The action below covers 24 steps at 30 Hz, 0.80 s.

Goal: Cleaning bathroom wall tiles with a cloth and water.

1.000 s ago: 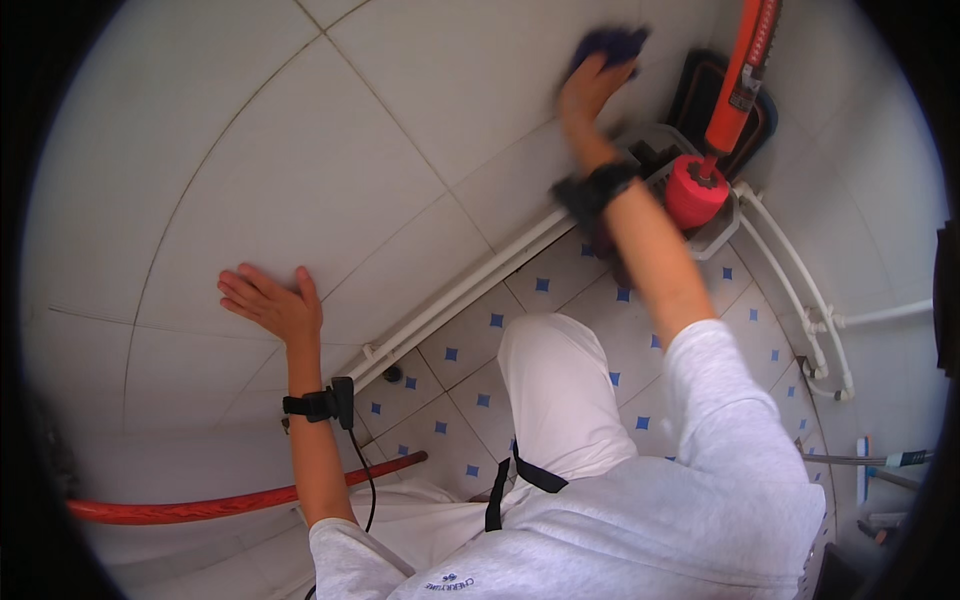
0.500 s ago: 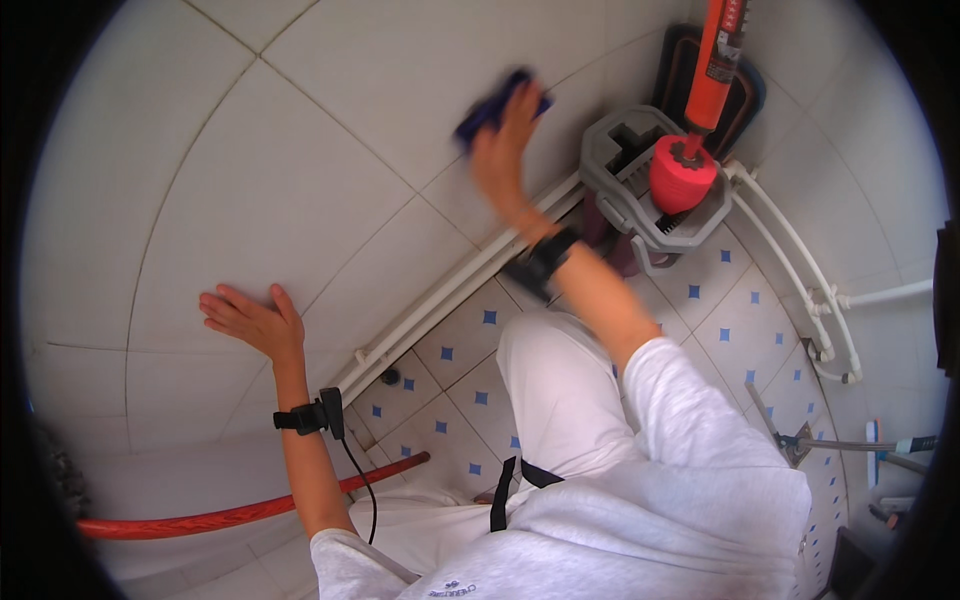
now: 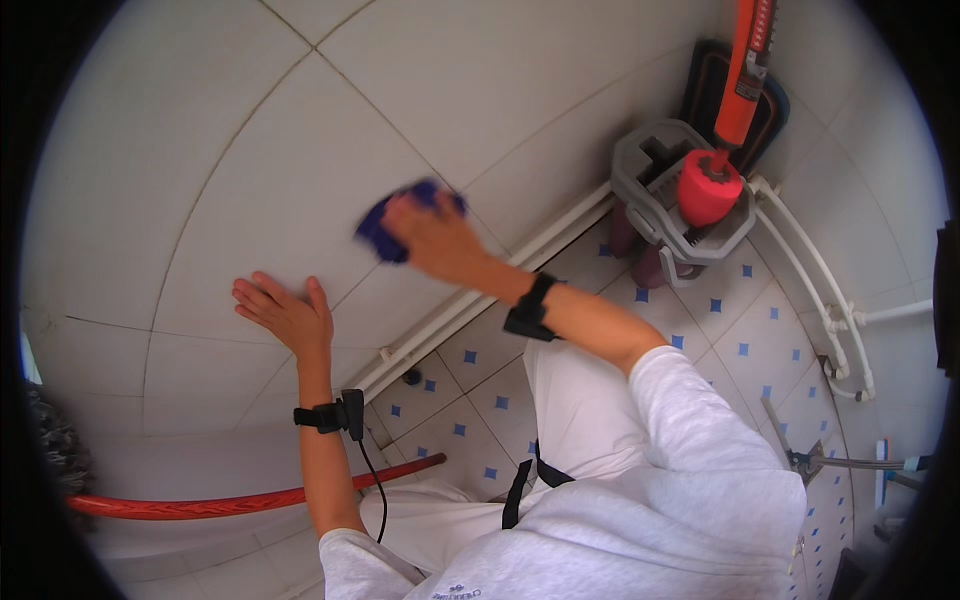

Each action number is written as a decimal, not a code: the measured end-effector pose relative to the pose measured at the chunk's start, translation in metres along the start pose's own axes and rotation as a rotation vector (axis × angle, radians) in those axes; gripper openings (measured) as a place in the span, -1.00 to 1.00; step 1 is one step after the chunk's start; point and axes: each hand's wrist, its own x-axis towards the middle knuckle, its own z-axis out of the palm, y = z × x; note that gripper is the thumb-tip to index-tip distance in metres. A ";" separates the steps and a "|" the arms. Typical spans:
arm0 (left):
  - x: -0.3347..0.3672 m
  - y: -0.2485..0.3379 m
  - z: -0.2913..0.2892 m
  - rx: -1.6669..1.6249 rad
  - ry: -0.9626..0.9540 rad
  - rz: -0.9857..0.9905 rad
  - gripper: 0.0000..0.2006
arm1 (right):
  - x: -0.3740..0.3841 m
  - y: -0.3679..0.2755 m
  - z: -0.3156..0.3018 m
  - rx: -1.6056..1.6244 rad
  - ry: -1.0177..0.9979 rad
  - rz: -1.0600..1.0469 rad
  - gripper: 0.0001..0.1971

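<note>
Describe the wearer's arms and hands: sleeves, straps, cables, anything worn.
Both hands bare, no gloves. Left hand has a black wrist strap carrying a small black box, with a thin black cable running back to the sleeve. Right hand has a wider black wrist band. Light grey sleeves are pushed up, forearms uncovered.

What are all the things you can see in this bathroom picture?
Cloth: one, blue, pressed on the wall under the right hand.
Wall tiles: many, white, left and top.
Floor tiles: many, white with small blue squares, lower right.
Pipes: white, along the foot of the wall.
Mop bucket: one, grey, in the corner.
Mop: one, red head, orange handle, standing in the bucket.
Hose: one, red, lower left.
Wrist bands: two, black, one per wrist.
Left hand: flat on the wall.
Right hand: blurred, on the cloth.
</note>
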 end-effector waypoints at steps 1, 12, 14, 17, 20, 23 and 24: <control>0.000 -0.003 -0.002 0.006 -0.006 0.005 -0.22 | 0.012 0.018 -0.014 0.004 -0.038 0.240 -0.50; -0.003 0.003 0.006 0.028 0.011 0.058 -0.24 | 0.022 -0.042 0.012 0.347 0.055 0.536 -0.37; 0.004 0.004 -0.005 -0.013 -0.082 0.024 -0.22 | 0.008 -0.063 0.038 0.254 0.045 -0.189 -0.52; 0.004 -0.003 -0.020 -0.140 -0.148 0.093 -0.28 | 0.023 -0.024 0.021 0.376 0.025 -0.298 -0.52; 0.006 -0.017 -0.037 -0.124 -0.101 0.093 -0.29 | 0.061 0.076 -0.026 -0.092 0.218 -0.003 -0.50; 0.011 -0.033 -0.053 -0.098 -0.043 0.006 -0.30 | 0.133 0.187 -0.122 0.237 0.807 0.246 -0.48; 0.014 -0.032 -0.051 -0.090 0.003 -0.057 -0.30 | 0.145 0.235 -0.151 0.154 0.841 0.460 -0.47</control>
